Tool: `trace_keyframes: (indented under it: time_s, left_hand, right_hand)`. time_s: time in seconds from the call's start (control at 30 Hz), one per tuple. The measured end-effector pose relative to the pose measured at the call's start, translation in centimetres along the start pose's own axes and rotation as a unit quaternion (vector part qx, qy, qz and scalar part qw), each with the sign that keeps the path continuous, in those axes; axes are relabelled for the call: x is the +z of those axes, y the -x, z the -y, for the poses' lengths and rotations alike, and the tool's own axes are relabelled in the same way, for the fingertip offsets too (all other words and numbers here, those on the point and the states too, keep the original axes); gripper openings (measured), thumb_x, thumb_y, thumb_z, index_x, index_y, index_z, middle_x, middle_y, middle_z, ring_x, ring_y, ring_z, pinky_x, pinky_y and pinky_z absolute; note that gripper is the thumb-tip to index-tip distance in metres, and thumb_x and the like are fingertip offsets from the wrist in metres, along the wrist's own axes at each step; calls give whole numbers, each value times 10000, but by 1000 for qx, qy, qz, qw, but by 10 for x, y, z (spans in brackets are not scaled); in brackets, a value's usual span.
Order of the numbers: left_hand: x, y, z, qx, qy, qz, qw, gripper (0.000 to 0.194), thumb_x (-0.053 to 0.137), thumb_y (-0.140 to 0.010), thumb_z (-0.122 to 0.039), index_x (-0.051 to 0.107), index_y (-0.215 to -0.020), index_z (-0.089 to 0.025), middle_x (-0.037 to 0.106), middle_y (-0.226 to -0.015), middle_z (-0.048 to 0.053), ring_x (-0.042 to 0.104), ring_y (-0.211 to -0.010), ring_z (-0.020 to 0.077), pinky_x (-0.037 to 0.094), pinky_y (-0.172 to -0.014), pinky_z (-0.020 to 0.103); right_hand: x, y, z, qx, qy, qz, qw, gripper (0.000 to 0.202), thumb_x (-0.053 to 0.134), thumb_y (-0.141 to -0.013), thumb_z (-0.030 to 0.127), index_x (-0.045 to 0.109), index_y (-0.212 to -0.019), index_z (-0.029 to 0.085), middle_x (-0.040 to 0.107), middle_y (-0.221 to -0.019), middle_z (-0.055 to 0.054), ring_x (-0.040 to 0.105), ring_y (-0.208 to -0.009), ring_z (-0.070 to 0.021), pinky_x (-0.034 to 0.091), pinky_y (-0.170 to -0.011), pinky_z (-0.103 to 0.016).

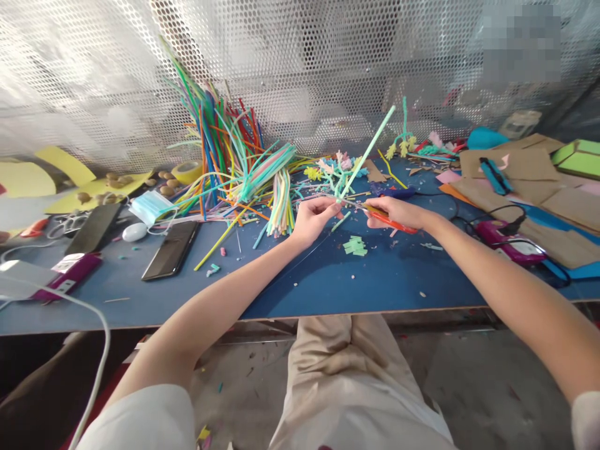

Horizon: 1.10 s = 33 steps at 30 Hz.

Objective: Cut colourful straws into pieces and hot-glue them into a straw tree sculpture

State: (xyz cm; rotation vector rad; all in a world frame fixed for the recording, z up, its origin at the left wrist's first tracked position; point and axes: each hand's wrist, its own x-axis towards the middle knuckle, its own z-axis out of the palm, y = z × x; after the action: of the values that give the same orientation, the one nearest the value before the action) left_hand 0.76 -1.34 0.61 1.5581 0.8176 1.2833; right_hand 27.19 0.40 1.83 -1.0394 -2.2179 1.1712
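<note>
My left hand (315, 219) pinches the lower end of a long pale green stem (370, 150), which slants up to the right. My right hand (396, 214) is closed round orange-handled scissors (391, 220), whose blades point left at the stem's end by my left fingertips. Below my hands, a small pile of cut pale green pieces (355, 245) lies on the blue table (323, 290). One short green piece (340, 222) rests near my left fingers. Just behind the stem is a cluster of pink, yellow and blue flower-like shapes (340, 165).
Many coloured pipe cleaners (220, 144) are heaped at the back left. A black phone (171, 250) and a white mouse (134, 232) lie to the left. Brown card sheets (513, 159), a blue cutter (495, 175) and a magenta power strip (510, 242) are at the right.
</note>
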Motion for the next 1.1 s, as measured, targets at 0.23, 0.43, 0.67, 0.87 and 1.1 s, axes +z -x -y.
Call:
trace_keyframes:
  time_s: [0.23,0.43,0.67,0.87,1.1]
  left_hand:
    - [0,1,-4,5,-18,-8,1000,439,848,-785,-578,808,-882,-151,743,-678,45,598,-583,116,410,-552,243]
    - [0,2,-5,1,-33,8,999,450,843,-780,-590,789,-845,-148,742,-672,52,621,-595,135,439,-576,257]
    - [-2,0,-3,-7,-33,4,999,448,844,-772,-593,783,-844,-155,743,-678,45,607,-593,126,419,-550,248]
    - [0,1,-6,-15,-7,14,1000,441,857,-762,-583,787,-868,-161,740,-680,41,614,-593,122,424,-541,241]
    - [2,2,-8,-23,1,40,999,465,845,-785,-602,797,-917,-158,749,-698,55,623,-604,129,430,-543,248]
  right_hand:
    - [8,1,13,21,14,9,1000,616,832,-728,713,459,-828,232,398,-732,71,342,-657,-115,291,-639,-292]
    - [4,4,16,31,54,39,997,621,828,-734,713,455,-858,232,367,-748,75,323,-654,-111,287,-632,-284]
    - [14,-1,8,13,29,-6,999,587,785,-774,730,495,-849,224,409,-775,53,350,-689,-129,309,-659,-303]
    - [15,1,6,0,24,-2,1000,585,805,-778,699,471,-882,229,382,-765,65,320,-680,-117,285,-630,-285]
    - [11,4,14,-3,15,21,1000,540,782,-811,669,463,-843,235,364,-738,66,327,-634,-115,284,-599,-289]
